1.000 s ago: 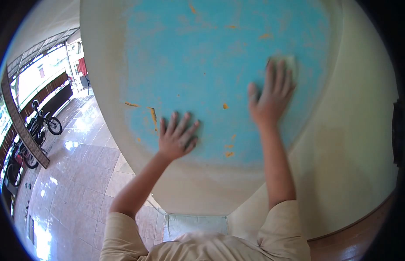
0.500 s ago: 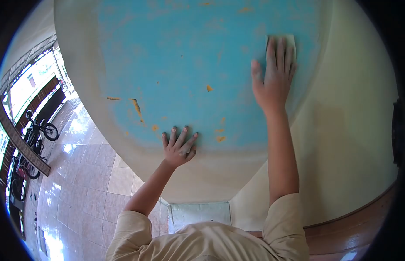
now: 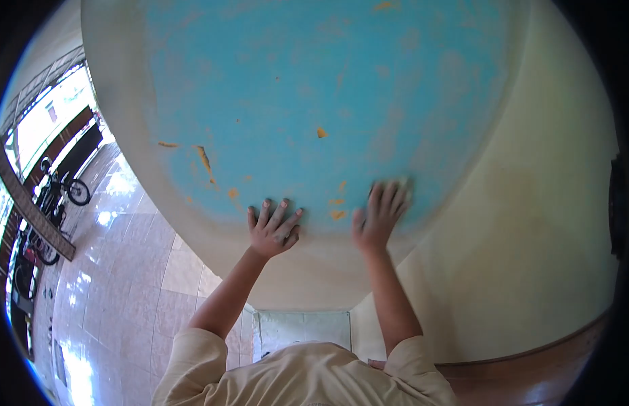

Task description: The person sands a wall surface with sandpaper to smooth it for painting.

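Observation:
A large wall panel (image 3: 260, 101) fills the upper view, with a worn turquoise patch inside a pale border and small orange-yellow chips. My left hand (image 3: 272, 233) lies against the lower edge of the patch, fingers spread, holding nothing. To its right, my right hand (image 3: 379, 220) presses a pale sheet of sandpaper (image 3: 406, 184) flat against the panel near the lower right of the turquoise. Most of the sheet is hidden under the slightly blurred fingers, which look dusty.
A cream wall (image 3: 524, 257) stands at the right, with a brown ledge (image 3: 531, 379) along its base. Shiny floor tiles (image 3: 118, 271) spread out at the left, where motorcycles (image 3: 54, 203) are parked beside a fence. Below the panel is a whitish flat surface (image 3: 301, 328).
My right hand has swept down and slightly left over the panel with the sandpaper, from the upper right to near the lower edge. My left hand stays at its place.

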Demonstrator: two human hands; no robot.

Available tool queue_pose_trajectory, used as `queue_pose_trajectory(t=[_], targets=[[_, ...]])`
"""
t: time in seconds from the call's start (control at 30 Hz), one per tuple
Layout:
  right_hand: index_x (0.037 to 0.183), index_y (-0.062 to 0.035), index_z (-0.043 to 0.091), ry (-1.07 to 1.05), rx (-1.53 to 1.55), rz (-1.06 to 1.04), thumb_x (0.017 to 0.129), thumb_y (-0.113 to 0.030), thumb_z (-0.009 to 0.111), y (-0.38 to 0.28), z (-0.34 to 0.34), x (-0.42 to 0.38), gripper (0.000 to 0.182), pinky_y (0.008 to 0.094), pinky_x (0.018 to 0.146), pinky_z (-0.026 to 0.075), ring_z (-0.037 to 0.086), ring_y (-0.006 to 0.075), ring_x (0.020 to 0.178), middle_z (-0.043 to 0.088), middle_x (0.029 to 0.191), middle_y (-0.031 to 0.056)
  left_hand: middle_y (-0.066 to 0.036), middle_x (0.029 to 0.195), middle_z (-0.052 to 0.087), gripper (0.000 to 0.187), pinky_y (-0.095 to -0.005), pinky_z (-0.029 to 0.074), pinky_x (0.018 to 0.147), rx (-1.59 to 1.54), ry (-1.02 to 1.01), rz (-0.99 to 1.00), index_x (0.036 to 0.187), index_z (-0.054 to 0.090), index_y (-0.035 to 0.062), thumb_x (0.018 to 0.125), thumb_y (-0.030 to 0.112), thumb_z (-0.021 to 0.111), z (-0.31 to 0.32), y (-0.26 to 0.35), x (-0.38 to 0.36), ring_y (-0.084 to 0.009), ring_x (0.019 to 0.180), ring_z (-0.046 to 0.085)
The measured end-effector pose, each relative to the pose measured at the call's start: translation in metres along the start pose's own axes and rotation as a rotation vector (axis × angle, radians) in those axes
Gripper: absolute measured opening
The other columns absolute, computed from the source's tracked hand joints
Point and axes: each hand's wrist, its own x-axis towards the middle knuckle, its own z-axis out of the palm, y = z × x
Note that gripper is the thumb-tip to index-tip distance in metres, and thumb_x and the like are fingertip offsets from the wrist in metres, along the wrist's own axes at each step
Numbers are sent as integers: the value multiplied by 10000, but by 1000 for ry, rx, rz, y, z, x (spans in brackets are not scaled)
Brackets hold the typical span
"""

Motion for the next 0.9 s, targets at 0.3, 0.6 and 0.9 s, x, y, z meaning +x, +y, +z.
queue_pose_trajectory(t=[0.3,0.6,0.9], targets=[[1388,-40,484,-117,-77,-3,939,-433,510,-6,19,-37,598,745,1078,138,261,561,1384,385,1472,281,-86,1546,418,534,-610,47,1181,-1,-24,18,1325,633,303,793,356,635,-3,-2,0,-418,1432,324],[1417,-37,462,-504,79,109,920,-441,544,-4,21,-159,645,757,1070,139,248,571,1378,354,1470,312,-91,1550,412,529,-601,37,1185,-20,-32,6,1334,628,269,813,364,634,-2,-3,2,-423,1448,297],[1437,-52,455,-36,30,35,949,-455,504,-13,-10,28,636,760,1080,70,220,556,1405,339,1522,266,-95,1551,410,522,-609,23,1185,-42,-55,-14,1354,611,254,845,365,614,-5,-1,-5,-430,1462,261]])
